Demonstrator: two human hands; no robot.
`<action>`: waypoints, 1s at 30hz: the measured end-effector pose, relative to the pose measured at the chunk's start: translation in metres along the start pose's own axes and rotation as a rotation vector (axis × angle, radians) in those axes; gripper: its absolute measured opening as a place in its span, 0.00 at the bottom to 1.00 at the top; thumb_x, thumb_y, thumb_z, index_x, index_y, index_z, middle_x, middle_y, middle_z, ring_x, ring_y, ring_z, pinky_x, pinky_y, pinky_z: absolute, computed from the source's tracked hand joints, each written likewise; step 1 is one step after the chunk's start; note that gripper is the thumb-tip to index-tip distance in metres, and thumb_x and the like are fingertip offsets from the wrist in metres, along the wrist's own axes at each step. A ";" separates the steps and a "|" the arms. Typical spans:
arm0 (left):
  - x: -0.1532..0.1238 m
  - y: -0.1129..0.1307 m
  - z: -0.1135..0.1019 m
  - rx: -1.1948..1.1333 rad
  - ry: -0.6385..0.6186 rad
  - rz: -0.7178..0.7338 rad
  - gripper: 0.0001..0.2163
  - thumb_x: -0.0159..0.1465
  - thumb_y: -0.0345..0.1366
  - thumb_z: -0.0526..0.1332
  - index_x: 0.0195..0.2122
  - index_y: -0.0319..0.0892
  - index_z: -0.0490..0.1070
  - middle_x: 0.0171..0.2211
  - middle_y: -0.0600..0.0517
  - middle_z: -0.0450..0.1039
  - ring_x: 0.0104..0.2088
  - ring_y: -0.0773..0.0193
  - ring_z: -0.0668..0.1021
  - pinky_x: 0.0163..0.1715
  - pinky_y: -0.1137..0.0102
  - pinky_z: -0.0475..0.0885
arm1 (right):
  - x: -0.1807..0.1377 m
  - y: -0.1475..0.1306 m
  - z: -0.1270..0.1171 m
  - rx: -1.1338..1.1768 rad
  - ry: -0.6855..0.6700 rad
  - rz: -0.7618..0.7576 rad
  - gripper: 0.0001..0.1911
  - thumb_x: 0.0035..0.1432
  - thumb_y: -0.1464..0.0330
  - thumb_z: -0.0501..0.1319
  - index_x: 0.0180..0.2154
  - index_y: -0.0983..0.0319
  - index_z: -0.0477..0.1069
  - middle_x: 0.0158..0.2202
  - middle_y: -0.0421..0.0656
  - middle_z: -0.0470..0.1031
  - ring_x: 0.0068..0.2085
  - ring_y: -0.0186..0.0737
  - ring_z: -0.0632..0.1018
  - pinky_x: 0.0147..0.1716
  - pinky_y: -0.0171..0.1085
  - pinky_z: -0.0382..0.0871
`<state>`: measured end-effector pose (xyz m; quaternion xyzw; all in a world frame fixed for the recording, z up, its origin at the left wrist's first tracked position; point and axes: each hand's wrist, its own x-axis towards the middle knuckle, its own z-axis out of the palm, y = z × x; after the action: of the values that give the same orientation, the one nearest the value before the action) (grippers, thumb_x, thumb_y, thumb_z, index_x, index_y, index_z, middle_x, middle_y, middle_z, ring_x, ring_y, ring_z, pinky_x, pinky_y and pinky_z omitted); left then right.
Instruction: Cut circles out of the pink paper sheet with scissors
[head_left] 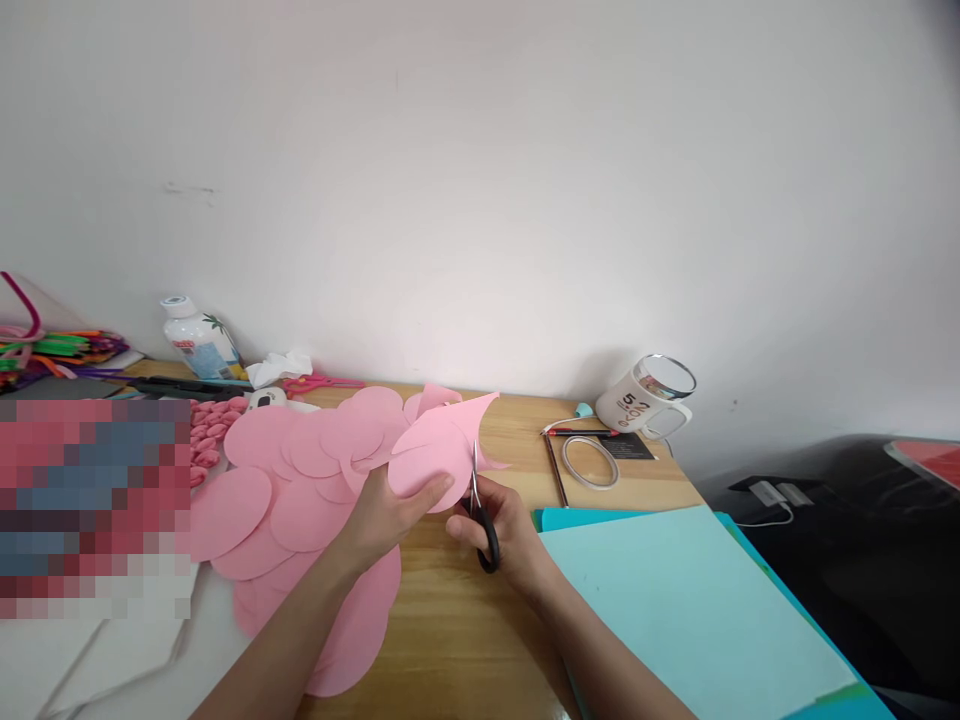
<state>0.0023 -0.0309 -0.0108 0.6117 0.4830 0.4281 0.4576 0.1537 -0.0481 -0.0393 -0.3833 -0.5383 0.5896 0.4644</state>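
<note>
My left hand (pixel 401 510) grips a piece of pink paper (pixel 427 460), its thumb pressed on the front and the other fingers behind. A rounded outline is partly cut, and a pointed strip of the sheet sticks out at the upper right. In my right hand (pixel 506 525) are black-handled scissors (pixel 487 540), blades pointing up against the right edge of the paper. Beneath and left of my left hand, many overlapping pink paper circles (pixel 307 515) cover the table.
A white mug (pixel 645 400) stands at the back right, near a pencil (pixel 581 433) and a clear ring (pixel 590 463). Light blue sheets (pixel 675 600) lie at the right. Along the back left are a white bottle (pixel 201 338), pink scissors (pixel 322 382) and coloured pipe cleaners (pixel 67 345).
</note>
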 end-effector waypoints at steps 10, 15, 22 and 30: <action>0.000 -0.002 0.000 -0.040 0.009 0.008 0.14 0.55 0.38 0.62 0.42 0.40 0.72 0.43 0.48 0.76 0.45 0.56 0.75 0.43 0.66 0.73 | 0.000 -0.006 0.002 0.053 -0.007 0.015 0.21 0.37 0.55 0.69 0.25 0.63 0.64 0.18 0.33 0.53 0.21 0.28 0.52 0.20 0.32 0.44; 0.001 -0.001 -0.002 -0.079 0.003 0.020 0.12 0.55 0.37 0.63 0.40 0.39 0.72 0.40 0.48 0.77 0.43 0.57 0.76 0.41 0.67 0.73 | 0.000 -0.004 0.002 0.068 -0.007 0.026 0.20 0.37 0.57 0.69 0.24 0.63 0.64 0.19 0.34 0.55 0.21 0.28 0.53 0.20 0.31 0.45; 0.003 0.001 -0.002 -0.136 0.007 0.060 0.12 0.53 0.34 0.63 0.39 0.39 0.72 0.36 0.50 0.77 0.39 0.60 0.77 0.37 0.70 0.73 | 0.000 0.003 0.000 0.032 0.004 0.037 0.18 0.38 0.59 0.69 0.24 0.63 0.64 0.18 0.34 0.57 0.21 0.29 0.56 0.20 0.32 0.47; 0.004 -0.001 -0.002 -0.151 0.039 -0.024 0.10 0.53 0.36 0.63 0.35 0.37 0.72 0.30 0.50 0.77 0.32 0.61 0.77 0.28 0.72 0.72 | 0.000 0.006 0.001 0.063 -0.002 0.032 0.18 0.41 0.58 0.68 0.27 0.63 0.65 0.19 0.34 0.59 0.20 0.29 0.57 0.20 0.31 0.49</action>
<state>0.0011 -0.0267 -0.0110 0.5610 0.4656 0.4696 0.4980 0.1516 -0.0488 -0.0451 -0.3764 -0.5137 0.6140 0.4663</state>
